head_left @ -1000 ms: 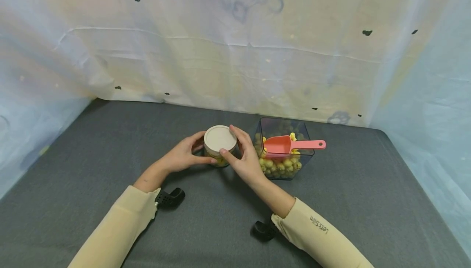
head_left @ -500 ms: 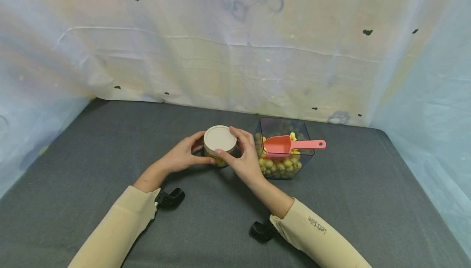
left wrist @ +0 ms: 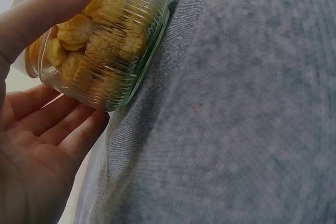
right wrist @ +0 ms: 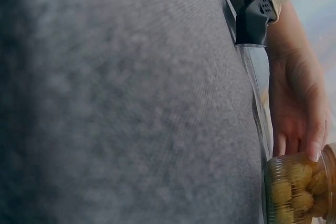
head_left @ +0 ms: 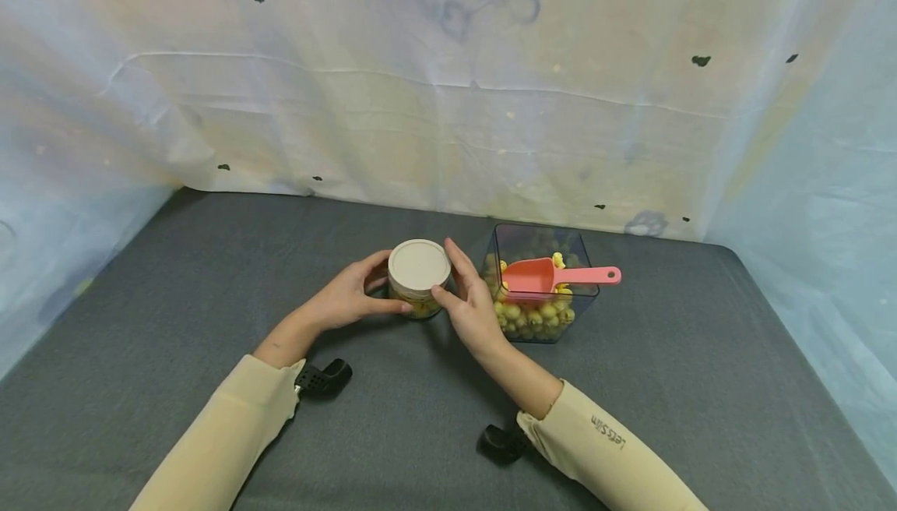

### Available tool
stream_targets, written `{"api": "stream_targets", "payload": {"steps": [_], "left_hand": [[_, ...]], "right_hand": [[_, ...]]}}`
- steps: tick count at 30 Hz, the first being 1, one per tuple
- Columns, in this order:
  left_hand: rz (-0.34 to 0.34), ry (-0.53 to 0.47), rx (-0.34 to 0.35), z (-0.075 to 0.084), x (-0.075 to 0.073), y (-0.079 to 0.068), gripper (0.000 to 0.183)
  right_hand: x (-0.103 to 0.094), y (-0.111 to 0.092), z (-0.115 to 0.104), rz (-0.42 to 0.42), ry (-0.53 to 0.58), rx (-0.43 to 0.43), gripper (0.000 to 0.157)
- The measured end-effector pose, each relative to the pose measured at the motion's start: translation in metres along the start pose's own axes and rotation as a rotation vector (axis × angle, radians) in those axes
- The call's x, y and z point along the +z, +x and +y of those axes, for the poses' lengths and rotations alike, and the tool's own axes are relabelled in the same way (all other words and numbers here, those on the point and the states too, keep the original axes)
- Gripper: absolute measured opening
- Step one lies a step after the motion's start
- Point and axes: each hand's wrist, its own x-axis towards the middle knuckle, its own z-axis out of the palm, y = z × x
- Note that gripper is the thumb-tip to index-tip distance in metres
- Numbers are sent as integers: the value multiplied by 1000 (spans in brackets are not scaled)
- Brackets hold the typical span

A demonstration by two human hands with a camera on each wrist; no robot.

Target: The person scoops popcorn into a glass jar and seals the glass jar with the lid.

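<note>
A clear, ribbed glass jar (left wrist: 113, 51) of yellow popcorn stands upright on the grey table, with a flat cream lid (head_left: 419, 264) on top. My left hand (head_left: 345, 291) holds its left side; in the left wrist view the thumb lies across the jar near the lid and the other fingers are on the opposite side. My right hand (head_left: 473, 312) is at the right edge of the lid, thumb on the near rim and index finger on the far side. The right wrist view shows the left hand at the jar, not the right hand.
Right of the jar, close to my right hand, stands a clear dark-tinted bin (head_left: 585, 301) of popcorn. A pink scoop (head_left: 536, 276) lies across it, its handle over the right rim. Pale patterned sheets (head_left: 420, 145) hang around the back and sides of the grey table (head_left: 392, 441).
My right thumb shifted left along the near rim of the lid, then back right, while the right fingers moved to the lid's right edge. The left hand and jar stayed in place.
</note>
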Motion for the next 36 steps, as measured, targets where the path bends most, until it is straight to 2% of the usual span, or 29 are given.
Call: {"api": "stream_targets", "payload": {"steps": [4,17,22,29,36], "left_hand": [[-4,1,0,0,0,-1,85],[1,13,-2,0,0,0,84],[2,15,-4,0,0,0,84],[0,-3,-7,1,0,0,85],[-5,-4,5,1,0,0,84]], "right_hand": [[0,-1,0,-6,-3,-4,63],[2,-2,3,46,-141,-8,69],[2,-2,2,52,-121,9,71],[0,-1,-1,20,9,57,70],[-2,0,0,-11,29,68,66]]}}
